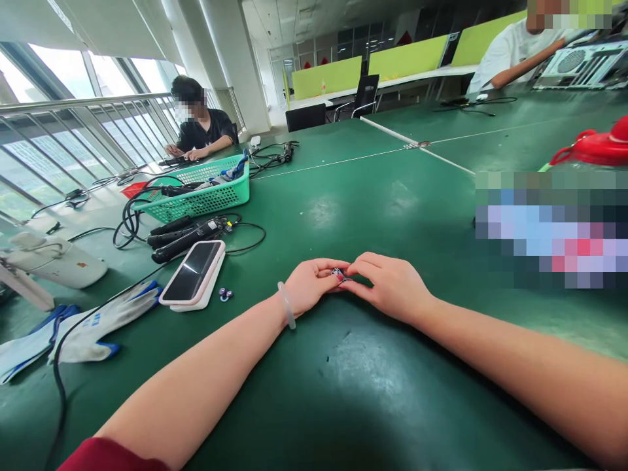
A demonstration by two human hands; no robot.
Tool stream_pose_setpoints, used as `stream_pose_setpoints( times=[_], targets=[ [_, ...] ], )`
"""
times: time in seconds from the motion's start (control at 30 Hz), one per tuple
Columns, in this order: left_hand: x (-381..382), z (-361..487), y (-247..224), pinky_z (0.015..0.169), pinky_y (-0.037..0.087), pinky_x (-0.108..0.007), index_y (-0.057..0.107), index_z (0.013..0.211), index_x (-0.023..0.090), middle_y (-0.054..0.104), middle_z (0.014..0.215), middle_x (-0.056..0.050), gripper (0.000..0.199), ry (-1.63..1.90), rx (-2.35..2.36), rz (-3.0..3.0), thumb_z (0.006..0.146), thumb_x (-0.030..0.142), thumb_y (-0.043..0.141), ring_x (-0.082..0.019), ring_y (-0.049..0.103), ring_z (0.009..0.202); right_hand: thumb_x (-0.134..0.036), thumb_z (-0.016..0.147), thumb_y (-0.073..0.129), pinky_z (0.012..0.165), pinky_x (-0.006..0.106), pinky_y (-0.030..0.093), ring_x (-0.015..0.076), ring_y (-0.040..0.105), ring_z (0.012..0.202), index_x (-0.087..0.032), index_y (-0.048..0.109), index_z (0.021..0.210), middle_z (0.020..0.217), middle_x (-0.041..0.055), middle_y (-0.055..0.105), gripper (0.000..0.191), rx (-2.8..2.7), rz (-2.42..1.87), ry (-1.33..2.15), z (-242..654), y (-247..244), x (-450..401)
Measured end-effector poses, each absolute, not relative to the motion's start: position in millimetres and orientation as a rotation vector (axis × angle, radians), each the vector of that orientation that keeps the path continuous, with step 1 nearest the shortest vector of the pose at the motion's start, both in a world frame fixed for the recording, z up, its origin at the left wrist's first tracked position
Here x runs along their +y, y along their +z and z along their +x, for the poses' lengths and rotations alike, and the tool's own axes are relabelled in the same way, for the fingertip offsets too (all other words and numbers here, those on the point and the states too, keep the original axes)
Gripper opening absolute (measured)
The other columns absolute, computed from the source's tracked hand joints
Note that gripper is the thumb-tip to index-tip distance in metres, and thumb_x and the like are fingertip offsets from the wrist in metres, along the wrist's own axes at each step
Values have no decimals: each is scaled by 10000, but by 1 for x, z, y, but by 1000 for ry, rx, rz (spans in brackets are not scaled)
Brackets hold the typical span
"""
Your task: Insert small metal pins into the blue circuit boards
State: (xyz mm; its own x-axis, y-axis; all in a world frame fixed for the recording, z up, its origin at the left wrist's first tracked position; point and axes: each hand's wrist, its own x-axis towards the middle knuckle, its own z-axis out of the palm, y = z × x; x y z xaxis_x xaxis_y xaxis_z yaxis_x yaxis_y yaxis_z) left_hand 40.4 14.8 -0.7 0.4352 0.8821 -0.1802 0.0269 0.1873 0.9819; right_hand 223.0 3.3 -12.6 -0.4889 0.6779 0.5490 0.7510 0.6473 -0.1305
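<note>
Near the middle of the green table [417, 405], my left hand [311, 284] and my right hand [387, 284] meet at the fingertips. Pinched between them is a small black and silver piece [337, 273], mostly covered by my fingers, so its kind cannot be made out. My left thumb and fingers are closed on one side of it. The thumb and fingers of my right hand are closed at its other side. A pale translucent bangle [286, 305] circles my left wrist. Left of that wrist lie some small shiny purple pieces [226, 294].
A phone [193, 271] rests on a white box. Work gloves [105, 324], black cabled tools [191, 239] and a green basket [201, 193] are on the left. A red-lidded object [596, 147] stands right. Two people [209, 131] sit farther off, one near a metal computer case [579, 65].
</note>
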Motion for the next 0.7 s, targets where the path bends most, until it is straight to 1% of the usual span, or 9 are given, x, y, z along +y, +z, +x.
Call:
stream_pose_setpoints(
  times=[0.1,0.17,0.2,0.27,0.37,0.47,0.57,0.7],
  targets=[
    [22,28,-1,837,515,-315,650,1045,149,685,1008,-79,274,815,1192,1589,776,173,601,-133,651,794,-439,886,508,616,252,434,138,611,709,-207,659,873,853,26,662,277,-2265,-1189,-90,227,-12,6],
    [30,13,4,891,486,-339,658,1051,197,693,984,-63,274,817,1493,1976,802,173,548,-170,651,845,-430,892,495,633,260,439,142,607,717,-209,655,868,841,25,656,274,-2235,-1250,-23,230,-11,7],
    [35,4,8,917,467,-363,661,1058,204,698,963,-72,281,757,1636,2148,819,176,515,-204,645,890,-418,897,485,635,263,440,141,603,713,-212,654,863,833,24,652,269,-2219,-1278,13,232,-10,8],
    [45,-15,15,940,441,-390,659,1084,187,692,996,-110,335,578,1893,2350,844,137,430,-253,625,975,-394,902,468,628,266,438,138,593,695,-214,653,844,816,23,647,265,-2187,-1320,65,235,-8,9],
    [57,-41,23,946,433,-382,644,1126,158,652,1102,-143,413,256,2266,2312,830,65,373,-266,606,1030,-358,902,451,616,271,434,137,586,679,-209,651,825,809,24,647,261,-2150,-1371,93,238,-6,9],
    [62,-56,22,901,458,-396,671,1085,125,600,1166,-176,384,197,2351,2239,827,90,389,-287,624,982,-341,901,444,628,274,436,143,594,707,-208,651,833,832,27,653,255,-2140,-1389,104,240,-6,10],
    [64,-61,19,850,481,-405,684,1065,123,602,1140,-179,343,182,2384,2207,823,151,443,-303,634,937,-338,903,437,651,280,441,150,599,743,-207,650,849,854,29,654,256,-2153,-1399,115,241,-7,11],
    [65,-61,18,840,481,-399,697,1044,151,637,1097,-163,312,181,2398,2195,808,203,500,-304,633,932,-312,904,434,683,285,450,152,601,781,-206,646,870,881,24,652,239,-2159,-1409,136,242,-9,12]
  ],
)
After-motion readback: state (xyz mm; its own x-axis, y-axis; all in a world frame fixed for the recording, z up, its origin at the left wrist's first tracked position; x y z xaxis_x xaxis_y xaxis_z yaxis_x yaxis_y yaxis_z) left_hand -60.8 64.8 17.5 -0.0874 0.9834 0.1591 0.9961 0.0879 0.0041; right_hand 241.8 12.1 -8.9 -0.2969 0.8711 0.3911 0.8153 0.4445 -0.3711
